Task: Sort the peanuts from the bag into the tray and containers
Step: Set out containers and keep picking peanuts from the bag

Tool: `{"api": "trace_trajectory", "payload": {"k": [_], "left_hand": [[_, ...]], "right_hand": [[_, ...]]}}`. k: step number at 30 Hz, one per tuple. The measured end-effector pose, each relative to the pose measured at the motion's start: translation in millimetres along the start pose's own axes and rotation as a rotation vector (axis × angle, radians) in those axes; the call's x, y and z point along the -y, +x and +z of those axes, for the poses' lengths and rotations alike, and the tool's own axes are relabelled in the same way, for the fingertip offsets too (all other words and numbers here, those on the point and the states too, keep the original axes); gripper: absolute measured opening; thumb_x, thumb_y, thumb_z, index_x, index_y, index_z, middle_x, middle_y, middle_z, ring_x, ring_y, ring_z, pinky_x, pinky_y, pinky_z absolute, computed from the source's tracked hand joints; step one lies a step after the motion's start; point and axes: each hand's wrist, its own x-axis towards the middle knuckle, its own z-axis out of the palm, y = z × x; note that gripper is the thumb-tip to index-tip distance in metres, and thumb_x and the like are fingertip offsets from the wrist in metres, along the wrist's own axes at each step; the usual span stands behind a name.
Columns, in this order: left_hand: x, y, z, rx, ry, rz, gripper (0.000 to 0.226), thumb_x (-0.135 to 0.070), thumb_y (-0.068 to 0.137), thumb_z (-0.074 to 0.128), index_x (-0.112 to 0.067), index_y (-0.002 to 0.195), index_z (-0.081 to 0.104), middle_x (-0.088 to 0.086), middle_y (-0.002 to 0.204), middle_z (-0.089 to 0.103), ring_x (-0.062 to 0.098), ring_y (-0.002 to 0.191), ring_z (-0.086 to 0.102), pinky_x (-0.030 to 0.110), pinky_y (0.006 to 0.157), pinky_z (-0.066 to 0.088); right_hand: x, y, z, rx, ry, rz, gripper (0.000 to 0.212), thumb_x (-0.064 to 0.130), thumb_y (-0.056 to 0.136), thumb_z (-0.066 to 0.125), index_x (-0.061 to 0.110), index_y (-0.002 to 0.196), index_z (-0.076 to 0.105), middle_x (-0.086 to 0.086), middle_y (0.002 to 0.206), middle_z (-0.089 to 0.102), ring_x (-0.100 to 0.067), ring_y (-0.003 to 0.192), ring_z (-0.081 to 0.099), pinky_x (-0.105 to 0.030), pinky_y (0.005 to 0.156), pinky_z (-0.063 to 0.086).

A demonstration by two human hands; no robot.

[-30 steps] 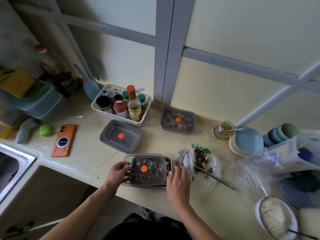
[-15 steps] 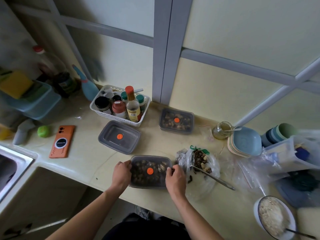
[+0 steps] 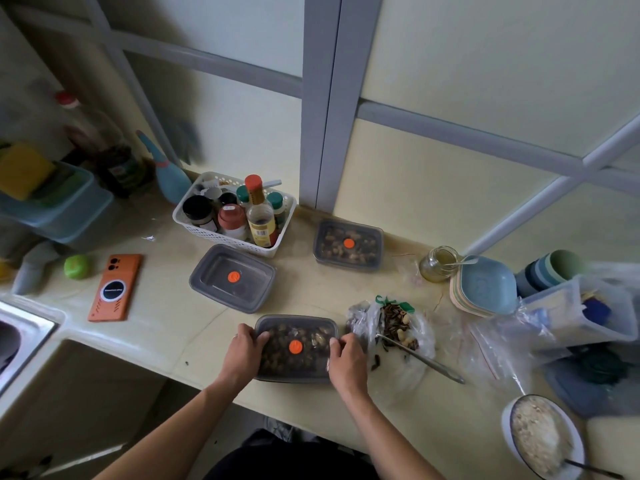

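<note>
A grey lidded container full of peanuts, orange dot on its lid, sits at the counter's front edge. My left hand grips its left side with the thumb over the lid's rim. My right hand grips its right side, fingers curled on the lid edge. Right of it lies the open clear plastic bag with dark seeds and a few peanuts, a metal spoon sticking out. A second filled, lidded container stands by the wall. An empty lidded container lies further left.
A white basket of bottles stands behind the empty container. An orange phone and a green ball lie left, near the sink. Right side: jar, stacked blue plates, cups, plastic bags, a bowl of grains.
The lid, held loosely above the front container before, now sits flat on it. Both hands have closed in on the container's two sides.
</note>
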Motion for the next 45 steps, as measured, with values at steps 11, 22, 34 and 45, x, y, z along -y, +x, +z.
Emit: {"api": "trace_trajectory", "payload": {"k": [11, 22, 34, 45], "left_hand": [[7, -12, 15, -0.112, -0.230, 0.037, 0.030, -0.039, 0.109, 0.034, -0.015, 0.097, 0.045, 0.009, 0.085, 0.061, 0.029, 0.079, 0.057, 0.045, 0.076, 0.046], [13, 2, 10, 0.010, -0.200, 0.042, 0.024, -0.035, 0.108, 0.042, -0.013, 0.097, 0.045, 0.006, 0.087, 0.060, 0.028, 0.082, 0.057, 0.040, 0.076, 0.042], [-9, -6, 16, 0.048, 0.066, 0.022, 0.077, -0.068, 0.083, 0.066, -0.009, 0.125, 0.038, 0.011, 0.125, 0.044, 0.031, 0.122, 0.043, 0.048, 0.105, 0.039], [-23, 3, 18, 0.072, 0.133, -0.151, 0.099, -0.070, 0.069, 0.079, -0.006, 0.130, 0.035, 0.017, 0.133, 0.047, 0.037, 0.127, 0.047, 0.046, 0.107, 0.042]], "right_hand": [[0, -15, 15, -0.091, -0.325, -0.208, 0.033, 0.044, 0.100, 0.052, 0.013, 0.101, 0.042, 0.001, 0.059, 0.059, -0.016, 0.045, 0.061, -0.019, 0.033, 0.027], [-9, -4, 22, -0.100, -0.362, -0.254, 0.039, 0.042, 0.100, 0.056, 0.003, 0.105, 0.058, -0.008, 0.067, 0.064, -0.022, 0.053, 0.066, -0.027, 0.035, 0.042], [14, 0, 25, -0.014, -0.371, -0.102, 0.071, 0.062, 0.103, 0.031, 0.009, 0.150, 0.027, -0.019, 0.142, 0.049, -0.035, 0.118, 0.060, -0.039, 0.084, 0.054], [24, 10, 15, 0.209, -0.429, -0.028, 0.082, 0.065, 0.103, 0.028, 0.011, 0.161, 0.008, -0.023, 0.155, 0.032, -0.038, 0.130, 0.052, -0.044, 0.097, 0.051]]}}
